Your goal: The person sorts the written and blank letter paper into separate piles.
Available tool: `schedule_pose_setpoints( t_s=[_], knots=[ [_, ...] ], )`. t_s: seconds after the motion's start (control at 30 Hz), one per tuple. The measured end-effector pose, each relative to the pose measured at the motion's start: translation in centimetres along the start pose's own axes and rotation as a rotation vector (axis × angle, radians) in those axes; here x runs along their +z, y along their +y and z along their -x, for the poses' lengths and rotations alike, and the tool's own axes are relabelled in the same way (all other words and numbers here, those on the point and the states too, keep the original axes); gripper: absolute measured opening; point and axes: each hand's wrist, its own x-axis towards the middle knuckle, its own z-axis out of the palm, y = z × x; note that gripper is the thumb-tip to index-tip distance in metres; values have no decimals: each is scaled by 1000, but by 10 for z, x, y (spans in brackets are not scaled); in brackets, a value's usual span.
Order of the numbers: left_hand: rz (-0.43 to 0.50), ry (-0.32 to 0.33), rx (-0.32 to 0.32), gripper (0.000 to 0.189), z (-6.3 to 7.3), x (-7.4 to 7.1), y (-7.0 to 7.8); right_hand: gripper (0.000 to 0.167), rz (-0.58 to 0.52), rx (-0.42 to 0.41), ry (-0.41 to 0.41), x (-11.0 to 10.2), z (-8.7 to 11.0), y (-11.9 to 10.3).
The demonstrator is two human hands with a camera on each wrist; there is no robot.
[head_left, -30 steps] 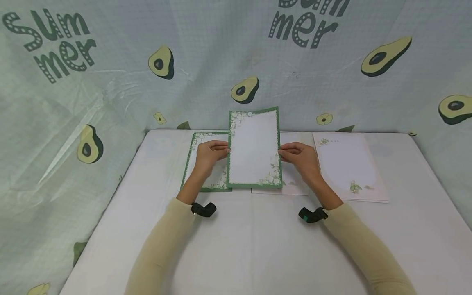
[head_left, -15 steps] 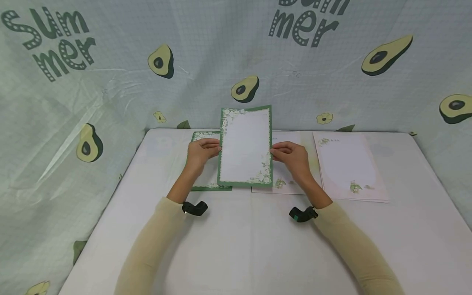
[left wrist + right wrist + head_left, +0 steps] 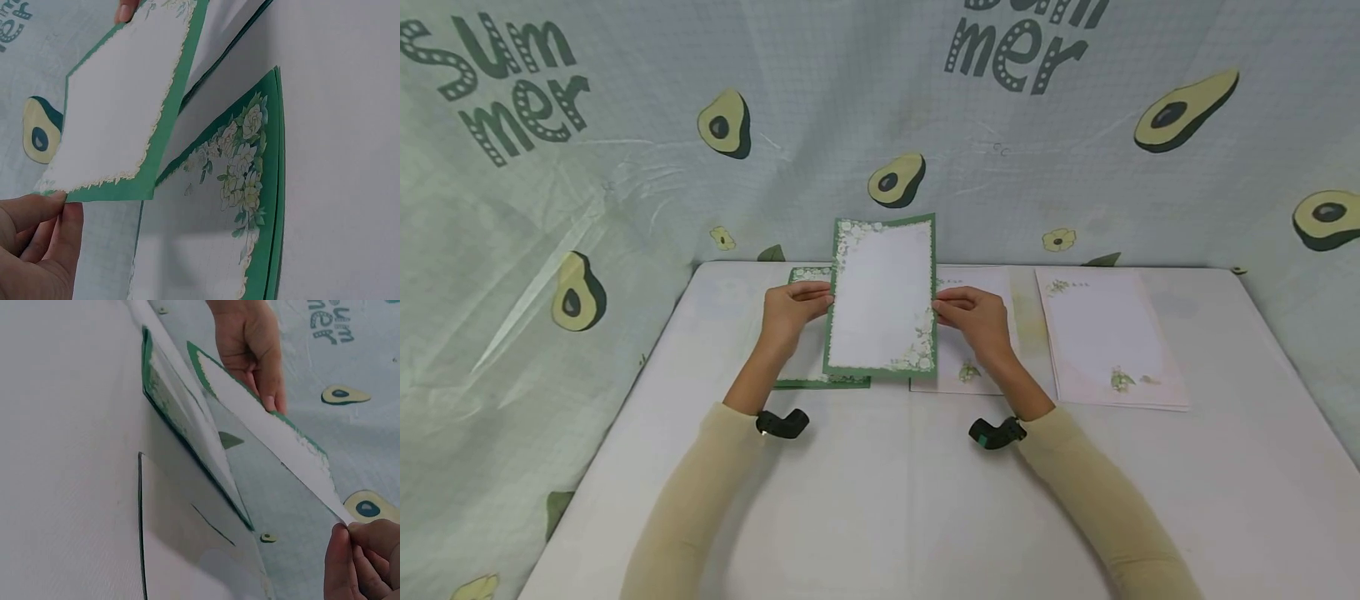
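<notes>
Between both hands, a green-bordered sheet of floral paper (image 3: 883, 296) is held up above the table, tilted toward the head camera. My left hand (image 3: 786, 317) pinches its left edge with thumb and fingers, and my right hand (image 3: 981, 321) pinches the right edge. Behind and below it lies a stack of matching green-edged paper (image 3: 212, 250), partly covered by the raised sheet and left hand in the head view. Under the right hand, a pale pink sheet (image 3: 951, 375) with a small plant print lies on the table, partly hidden.
A second pile of pink-edged paper (image 3: 1108, 333) lies to the right. The white table (image 3: 880, 500) ends at a hanging cloth backdrop (image 3: 820, 125) printed with avocados. Each wrist wears a black camera mount (image 3: 782, 423).
Both hands have carried the held sheet steadily to the left, from over the pink sheet toward the green-edged stack. More of the pink sheet now shows.
</notes>
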Motion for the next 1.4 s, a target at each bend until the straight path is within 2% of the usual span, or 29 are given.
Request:
schedule_pose_setpoints(
  t_s=[0.33, 0.57, 0.77, 0.93, 1.17, 1.4],
  knots=[
    [75, 32, -24, 30, -1, -18, -3, 25, -41, 23, 6, 21, -3, 3],
    [26, 26, -31, 33, -1, -32, -3, 22, -49, 57, 4, 36, -3, 6],
    [35, 18, -36, 35, -1, -48, -3, 20, -36, 83, -2, 51, -4, 9],
    [25, 29, -81, 36, -2, -57, -3, 20, -25, 84, -9, 62, -7, 13],
    [7, 13, -149, 37, -1, -67, 3, 20, 6, 110, -4, 75, -9, 17],
    [29, -17, -198, 44, -1, -75, 8, 17, 33, 126, -3, 87, -9, 22]
  ],
)
